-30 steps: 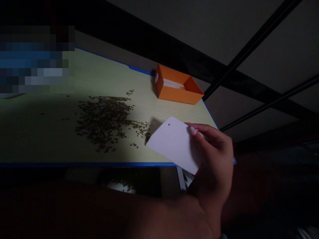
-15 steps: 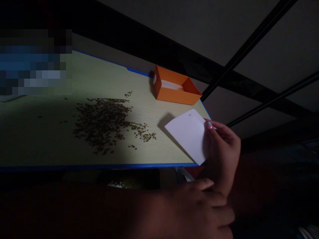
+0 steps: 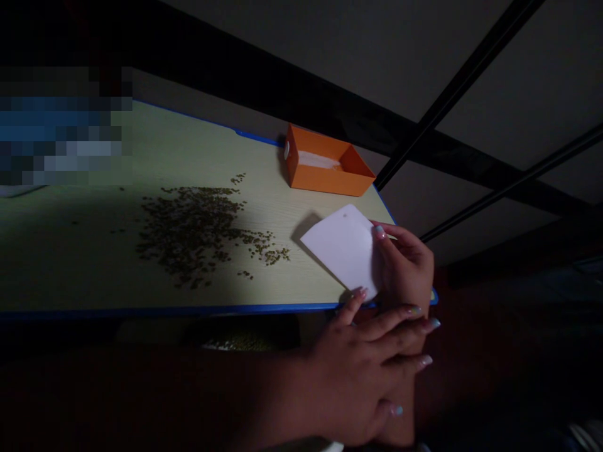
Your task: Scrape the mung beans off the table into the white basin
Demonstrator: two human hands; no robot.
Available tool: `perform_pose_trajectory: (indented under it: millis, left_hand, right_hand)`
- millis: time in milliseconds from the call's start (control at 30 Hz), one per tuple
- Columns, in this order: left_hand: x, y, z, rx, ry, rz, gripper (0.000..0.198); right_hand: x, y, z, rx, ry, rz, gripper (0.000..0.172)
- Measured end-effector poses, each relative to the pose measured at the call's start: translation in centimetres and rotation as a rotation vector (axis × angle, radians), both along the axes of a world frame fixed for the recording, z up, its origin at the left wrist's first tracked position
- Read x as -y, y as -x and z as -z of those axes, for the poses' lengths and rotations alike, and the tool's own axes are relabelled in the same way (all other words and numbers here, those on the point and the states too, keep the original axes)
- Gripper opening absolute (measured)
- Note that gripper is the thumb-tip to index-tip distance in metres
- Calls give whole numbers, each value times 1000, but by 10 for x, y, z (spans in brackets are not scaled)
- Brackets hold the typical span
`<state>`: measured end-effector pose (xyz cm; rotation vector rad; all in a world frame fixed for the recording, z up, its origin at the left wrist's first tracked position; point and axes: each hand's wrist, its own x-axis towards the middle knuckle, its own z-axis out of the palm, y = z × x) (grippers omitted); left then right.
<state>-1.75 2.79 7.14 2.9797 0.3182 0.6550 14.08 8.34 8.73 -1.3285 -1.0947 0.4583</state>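
Note:
My right hand (image 3: 406, 267) pinches a white card (image 3: 339, 248) by its right side, thumb on top and fingers mostly hidden behind. The card has rounded corners and a small dark spot near its far corner. It is tilted above the table's right end. My left hand (image 3: 362, 364) reaches across from the left and lies over my right wrist, fingers spread. Its little finger overlaps the card's near corner; whether it touches is unclear. Left of the card, a pile of small greenish-brown beans or seeds (image 3: 188, 232) is scattered on the table.
An orange open box (image 3: 332, 180) with something whitish inside stands at the back right of the pale table (image 3: 264, 285), which has a blue edge. Below the near edge, a dark container (image 3: 282, 336) holds greenish grains (image 3: 240, 342). A panelled wall (image 3: 306, 37) rises behind.
My left hand has spread its fingers and come up nearer the card. The card and my right hand have shifted slightly left.

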Motion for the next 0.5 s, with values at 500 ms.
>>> perform_pose_trajectory:
  millis: [500]
  left_hand:
    - [5,-1,1,7,-92,-30,55]
  right_hand:
    - [7,12,-7,70,73,-133,11]
